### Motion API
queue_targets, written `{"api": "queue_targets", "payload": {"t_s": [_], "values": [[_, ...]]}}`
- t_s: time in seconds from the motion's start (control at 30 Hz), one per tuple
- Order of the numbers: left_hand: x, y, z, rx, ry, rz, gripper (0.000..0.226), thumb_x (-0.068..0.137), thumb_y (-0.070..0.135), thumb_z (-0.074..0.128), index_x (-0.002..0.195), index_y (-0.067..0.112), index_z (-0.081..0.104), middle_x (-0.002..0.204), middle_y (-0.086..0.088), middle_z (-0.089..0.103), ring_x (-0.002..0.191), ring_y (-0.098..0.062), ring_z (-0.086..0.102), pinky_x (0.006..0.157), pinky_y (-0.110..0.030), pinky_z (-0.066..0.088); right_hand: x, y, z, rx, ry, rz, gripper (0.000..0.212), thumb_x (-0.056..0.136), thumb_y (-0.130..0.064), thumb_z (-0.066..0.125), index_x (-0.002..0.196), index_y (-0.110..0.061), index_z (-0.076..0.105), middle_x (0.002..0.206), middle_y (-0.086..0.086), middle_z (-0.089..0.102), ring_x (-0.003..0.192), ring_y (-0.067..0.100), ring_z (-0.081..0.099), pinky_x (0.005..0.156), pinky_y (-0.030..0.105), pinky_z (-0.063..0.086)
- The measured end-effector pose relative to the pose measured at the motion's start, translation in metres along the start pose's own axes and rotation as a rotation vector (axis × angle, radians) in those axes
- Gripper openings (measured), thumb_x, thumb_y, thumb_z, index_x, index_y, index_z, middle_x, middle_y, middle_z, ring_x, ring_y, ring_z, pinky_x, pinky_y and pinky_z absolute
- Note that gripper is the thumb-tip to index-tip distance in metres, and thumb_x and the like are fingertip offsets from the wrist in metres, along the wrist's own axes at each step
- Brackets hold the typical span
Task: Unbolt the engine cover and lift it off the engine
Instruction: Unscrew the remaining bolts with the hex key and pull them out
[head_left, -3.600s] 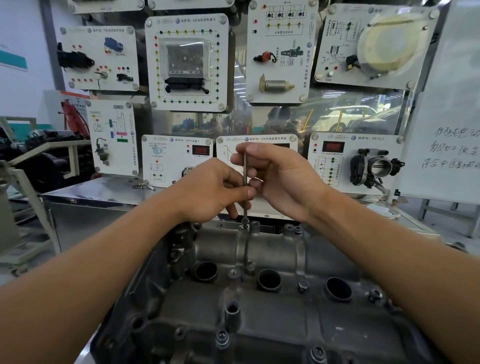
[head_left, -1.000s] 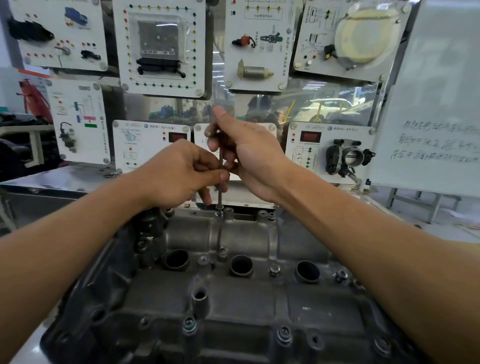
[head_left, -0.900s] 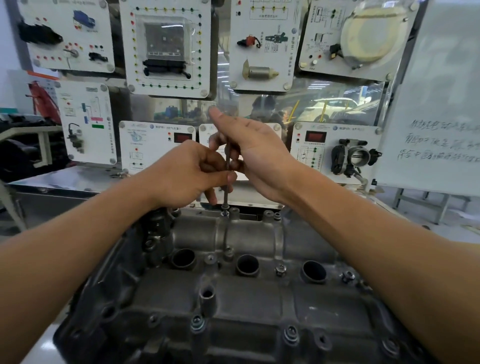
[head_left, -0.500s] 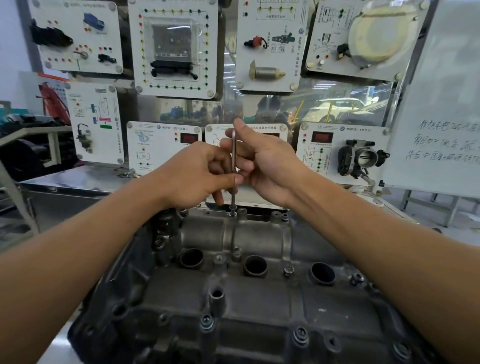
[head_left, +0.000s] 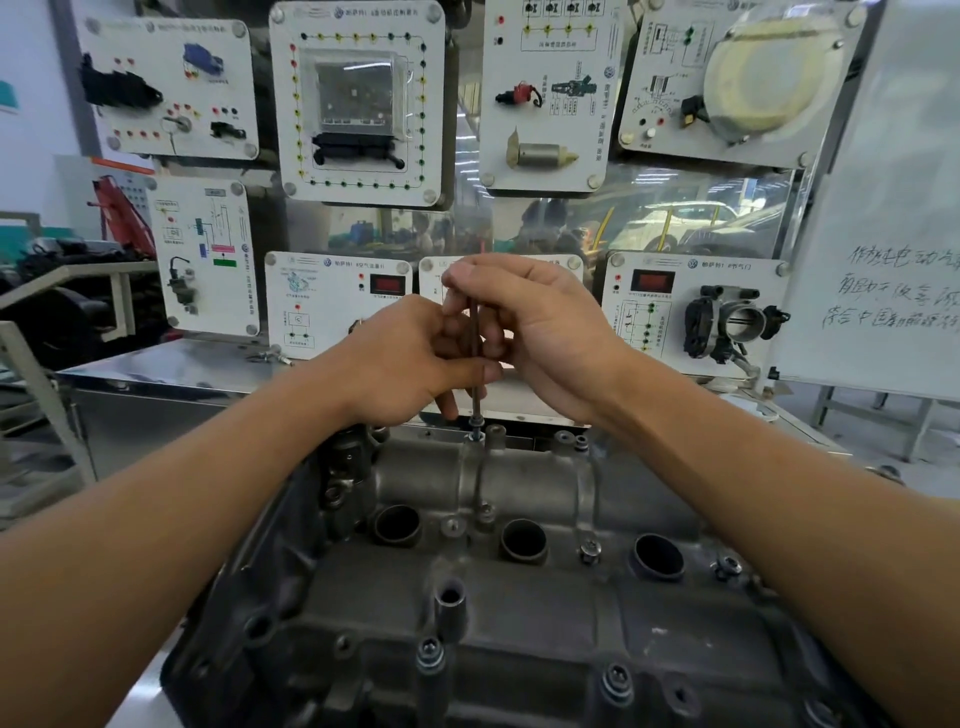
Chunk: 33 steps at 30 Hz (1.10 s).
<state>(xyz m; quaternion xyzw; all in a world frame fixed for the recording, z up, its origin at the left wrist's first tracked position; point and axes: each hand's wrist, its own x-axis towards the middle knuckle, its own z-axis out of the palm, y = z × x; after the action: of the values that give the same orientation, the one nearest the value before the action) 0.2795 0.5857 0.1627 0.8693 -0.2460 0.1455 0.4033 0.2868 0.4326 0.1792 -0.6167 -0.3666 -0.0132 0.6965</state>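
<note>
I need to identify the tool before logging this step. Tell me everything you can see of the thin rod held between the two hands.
The rod is a slim, dark, straight metal shaft, standing nearly upright. Its lower tip sits on a bolt at the far edge of the grey engine cover. The right hand pinches its top; the left hand pinches it lower down.

Bare forearms (head_left: 218, 488) reach forward and meet at centre frame. The left hand (head_left: 410, 358) curls round the lower part of an upright thin tool shaft (head_left: 475, 332); the right hand (head_left: 545, 332) pinches its upper end.
</note>
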Motion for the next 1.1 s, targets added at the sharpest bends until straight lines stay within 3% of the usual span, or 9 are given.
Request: {"api": "queue_targets", "payload": {"t_s": [0.07, 0.17, 0.33, 0.47, 0.6, 0.73, 0.9, 1.0, 1.1], "values": [[-0.001, 0.000, 0.000, 0.018, 0.001, -0.003, 0.008, 0.088, 0.016, 0.073, 0.086, 0.009, 0.070, 0.076, -0.001, 0.076, 0.059, -0.024, 0.072, 0.065, -0.030, 0.060, 0.001, -0.002, -0.005, 0.000, 0.007, 0.012, 0.015, 0.094, -0.009, 0.058, 0.085, -0.008, 0.070, 0.076, 0.004, 0.069, 0.050, 0.010, 0.045, 0.055, 0.025, 0.040], [-0.002, 0.000, -0.001, 0.025, -0.015, -0.003, 0.009, 0.090, 0.017, 0.071, 0.087, 0.009, 0.072, 0.078, -0.001, 0.077, 0.062, -0.024, 0.073, 0.070, -0.036, 0.060, 0.002, -0.003, -0.014, 0.091, 0.029, 0.073, 0.019, 0.098, -0.012, 0.050, 0.096, -0.006, 0.068, 0.088, 0.012, 0.075, 0.055, 0.013, 0.051, 0.058, 0.026, 0.046], [-0.002, 0.000, 0.000, 0.043, -0.037, 0.009, 0.011, 0.091, 0.017, 0.070, 0.084, 0.011, 0.075, 0.078, 0.004, 0.077, 0.063, -0.019, 0.073, 0.070, -0.030, 0.058, 0.007, 0.002, -0.011, 0.093, 0.174, 0.137, 0.019, 0.100, -0.026, 0.055, 0.091, -0.014, 0.066, 0.071, 0.003, 0.073, 0.047, 0.010, 0.045, 0.048, 0.020, 0.041], [-0.003, 0.001, 0.000, 0.068, -0.022, -0.001, 0.013, 0.091, 0.017, 0.071, 0.084, 0.008, 0.077, 0.076, 0.005, 0.077, 0.060, -0.016, 0.072, 0.069, -0.032, 0.058, 0.010, 0.003, 0.002, 0.014, 0.208, 0.084, 0.016, 0.098, -0.024, 0.061, 0.087, -0.015, 0.069, 0.057, -0.003, 0.063, 0.044, 0.010, 0.036, 0.048, 0.023, 0.031], [-0.002, 0.002, 0.001, 0.072, -0.013, -0.014, 0.016, 0.090, 0.018, 0.071, 0.076, 0.012, 0.075, 0.072, 0.006, 0.076, 0.056, -0.015, 0.070, 0.069, -0.030, 0.057, 0.005, -0.001, 0.004, -0.044, 0.069, 0.065, 0.034, 0.101, -0.038, 0.051, 0.079, -0.018, 0.068, 0.063, -0.001, 0.056, 0.048, 0.010, 0.036, 0.050, 0.024, 0.031], [-0.002, 0.003, 0.001, 0.084, -0.018, -0.008, 0.018, 0.089, 0.023, 0.073, 0.073, 0.015, 0.075, 0.071, 0.005, 0.075, 0.059, -0.018, 0.071, 0.068, -0.029, 0.057, 0.000, -0.001, 0.003, -0.111, -0.004, -0.011, 0.026, 0.090, -0.027, 0.068, 0.068, -0.016, 0.059, 0.066, -0.001, 0.053, 0.045, 0.007, 0.042, 0.045, 0.025, 0.034], [-0.003, 0.001, 0.001, 0.103, -0.005, -0.027, 0.018, 0.090, 0.027, 0.071, 0.077, 0.015, 0.076, 0.072, 0.008, 0.076, 0.060, -0.015, 0.071, 0.072, -0.036, 0.058, 0.003, -0.004, -0.013, -0.001, -0.011, 0.030, 0.012, 0.092, -0.009, 0.061, 0.086, -0.011, 0.071, 0.084, 0.005, 0.073, 0.060, 0.010, 0.048, 0.054, 0.023, 0.038], [-0.002, 0.000, 0.000, 0.100, -0.024, -0.025, 0.018, 0.092, 0.027, 0.070, 0.079, 0.016, 0.076, 0.072, 0.009, 0.075, 0.059, -0.013, 0.071, 0.071, -0.035, 0.057, 0.003, -0.005, -0.025, 0.100, 0.017, 0.094, 0.018, 0.098, -0.015, 0.056, 0.090, -0.012, 0.072, 0.092, 0.010, 0.076, 0.062, 0.011, 0.056, 0.057, 0.023, 0.043], [-0.002, 0.000, 0.001, 0.117, -0.034, -0.016, 0.019, 0.092, 0.027, 0.069, 0.080, 0.015, 0.076, 0.073, 0.009, 0.076, 0.059, -0.012, 0.071, 0.067, -0.027, 0.055, 0.005, -0.001, -0.022, 0.126, 0.107, 0.145, 0.020, 0.099, -0.025, 0.056, 0.086, -0.016, 0.069, 0.083, 0.005, 0.075, 0.054, 0.009, 0.053, 0.052, 0.020, 0.040]]}}
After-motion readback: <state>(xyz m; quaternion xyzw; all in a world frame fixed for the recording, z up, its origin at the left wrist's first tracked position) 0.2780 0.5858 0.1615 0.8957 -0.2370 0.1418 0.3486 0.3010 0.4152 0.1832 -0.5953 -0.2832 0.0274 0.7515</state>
